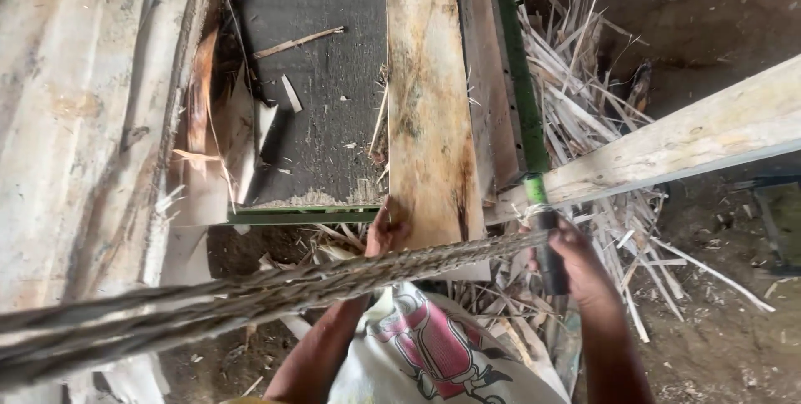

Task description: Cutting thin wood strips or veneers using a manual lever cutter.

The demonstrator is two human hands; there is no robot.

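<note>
My left hand point(388, 233) grips the near end of a long pale wooden plank point(427, 103) that lies lengthwise on a dark machine bed. My right hand point(580, 266) is closed around a dark handle point(548, 254) with a green upper part. A long grey saw blade with teeth point(250, 291) crosses the view from the lower left to the handle, passing in front of my arms. A white cloth with a red print point(425, 354) hangs at my front.
A dark conveyor surface point(321, 78) with splinters lies left of the plank. A green metal rail point(517, 78) runs along the plank's right side. Rough timber point(83, 120) is stacked at left. A pale beam point(692, 133) crosses at right above wood scraps point(584, 103).
</note>
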